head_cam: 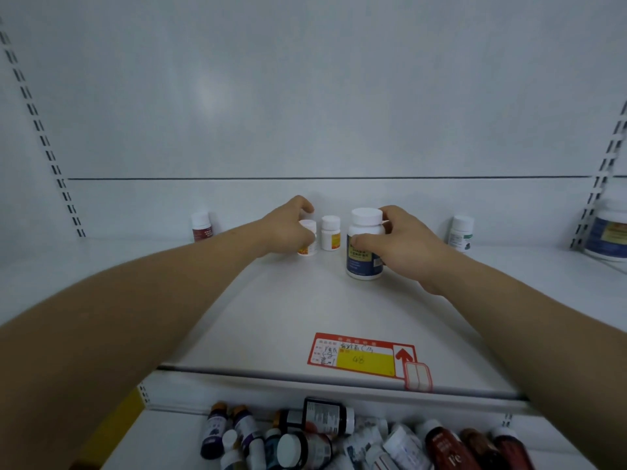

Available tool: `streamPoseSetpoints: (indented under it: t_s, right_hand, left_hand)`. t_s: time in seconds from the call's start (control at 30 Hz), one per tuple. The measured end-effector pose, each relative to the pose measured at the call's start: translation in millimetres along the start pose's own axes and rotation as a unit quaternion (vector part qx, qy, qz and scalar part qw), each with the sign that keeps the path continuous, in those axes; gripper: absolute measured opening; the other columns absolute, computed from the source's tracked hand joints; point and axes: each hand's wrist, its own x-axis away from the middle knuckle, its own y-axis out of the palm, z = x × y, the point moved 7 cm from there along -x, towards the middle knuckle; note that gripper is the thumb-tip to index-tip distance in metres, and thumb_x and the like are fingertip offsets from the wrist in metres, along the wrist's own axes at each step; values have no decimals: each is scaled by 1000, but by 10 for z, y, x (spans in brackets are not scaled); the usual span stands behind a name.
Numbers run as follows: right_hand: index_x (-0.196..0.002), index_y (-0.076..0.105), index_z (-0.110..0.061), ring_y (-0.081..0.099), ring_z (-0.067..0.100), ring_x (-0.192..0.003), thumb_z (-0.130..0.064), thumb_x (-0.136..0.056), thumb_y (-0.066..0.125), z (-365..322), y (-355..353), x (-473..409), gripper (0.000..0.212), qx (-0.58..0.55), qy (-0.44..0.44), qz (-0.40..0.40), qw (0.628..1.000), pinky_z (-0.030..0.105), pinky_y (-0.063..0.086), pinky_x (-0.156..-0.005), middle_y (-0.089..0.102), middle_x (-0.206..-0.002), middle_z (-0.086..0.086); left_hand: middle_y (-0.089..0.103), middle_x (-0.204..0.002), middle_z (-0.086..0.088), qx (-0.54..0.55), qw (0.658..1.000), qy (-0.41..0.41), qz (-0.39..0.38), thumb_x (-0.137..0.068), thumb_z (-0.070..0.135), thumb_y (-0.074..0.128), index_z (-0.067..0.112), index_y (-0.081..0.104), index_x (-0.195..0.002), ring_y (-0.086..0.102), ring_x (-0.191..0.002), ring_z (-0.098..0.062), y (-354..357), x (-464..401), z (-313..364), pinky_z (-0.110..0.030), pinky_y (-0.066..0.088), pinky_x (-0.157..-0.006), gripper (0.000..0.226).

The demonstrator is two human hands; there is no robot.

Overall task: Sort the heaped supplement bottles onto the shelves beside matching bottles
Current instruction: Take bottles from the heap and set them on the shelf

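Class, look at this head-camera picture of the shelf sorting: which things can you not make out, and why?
- Small white bottle: label mostly hidden by the left hand.
- Blue-label bottle: its right side covered by the right hand.
- Big tub: cut off by the right edge.
- Heaped bottles: cut by the bottom edge, overlapping.
- Price tag: handwriting too blurred.

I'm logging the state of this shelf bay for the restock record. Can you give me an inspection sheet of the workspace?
Surface: white shelf, red and yellow price tag at its front edge.
Job's things: small white bottle beside its matching bottle; large blue-label bottle upright; heaped bottles on the shelf below.
Clutter: red-label bottle far left, green-label bottle far right.
Grippers: left hand holds the small white bottle; right hand grips the large one.
Cables: nothing seen.
Surroundings: white back panel, slotted uprights.
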Motion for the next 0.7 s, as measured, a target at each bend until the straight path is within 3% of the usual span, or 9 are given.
streamPoseSetpoints:
  t_s: [0.1,0.27,0.5,0.7]
  right_hand:
    - [-113,42,-27,54,10,-88,-27,-86,68,0,2,3,37,2,-1,0,1000,24,43,-68,52,-109,-3]
    - [-112,42,-27,53,11,-89,-26,-86,68,17,1,-13,37,3,-2,-1,1000,23,43,-68,52,-109,-3]
    - [-113,44,-25,55,9,-85,-27,-86,67,-33,-34,-11,35,-23,-12,25,999,20,44,-62,53,-100,-7]
    - [-110,52,-23,62,9,-86,-30,-87,66,-254,-88,74,27,-87,-11,47,995,23,51,-68,61,-99,-6]
  left_hand:
    - [54,-109,-3,-17,1000,9,22,-81,8,66,18,51,-113,54,-96,-21,-40,-7,-41,-36,51,-89,37]
    - [58,-102,-2,-45,997,21,62,-78,20,74,15,52,-111,52,-85,-18,-41,-36,9,-30,47,-79,40]
    - [43,-136,-8,-48,997,8,65,-79,34,73,20,38,-138,49,-118,-24,-135,231,107,-31,40,-95,70]
    - [45,-136,-1,20,999,23,11,-82,37,70,23,40,-137,49,-116,-17,-27,759,337,-28,41,-88,65]
